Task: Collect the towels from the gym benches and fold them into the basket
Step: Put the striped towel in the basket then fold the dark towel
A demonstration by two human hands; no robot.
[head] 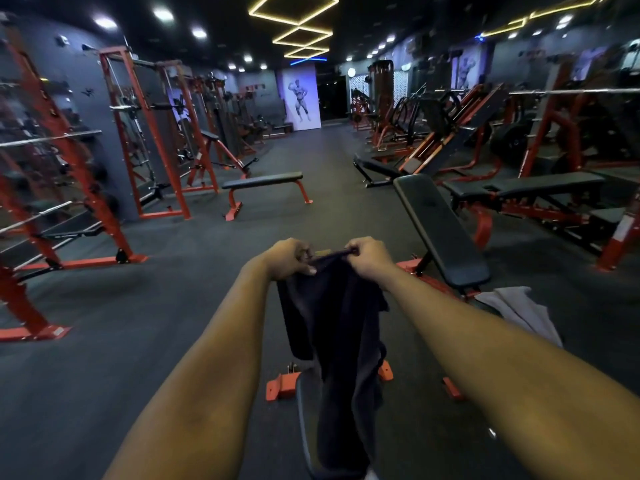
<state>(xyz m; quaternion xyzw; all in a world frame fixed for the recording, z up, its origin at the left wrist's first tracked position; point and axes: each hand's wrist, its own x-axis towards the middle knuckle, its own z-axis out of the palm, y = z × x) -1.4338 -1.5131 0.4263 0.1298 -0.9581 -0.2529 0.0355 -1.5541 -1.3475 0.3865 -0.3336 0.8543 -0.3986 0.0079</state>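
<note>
A dark towel (341,327) hangs lengthwise from both of my hands in front of me. My left hand (289,258) pinches its top edge at the left corner, and my right hand (367,256) pinches the same edge at the right, the two hands close together. The towel's lower end drapes onto the black pad of a bench (304,420) directly below me. A grey towel (519,310) lies to the right, by the low end of an inclined black bench (440,230). No basket is in view.
A flat bench (263,181) with red legs stands ahead on the dark rubber floor. Red racks (69,188) with barbells line the left side. More benches (526,188) and red machines fill the right. An open aisle runs down the middle to a poster wall.
</note>
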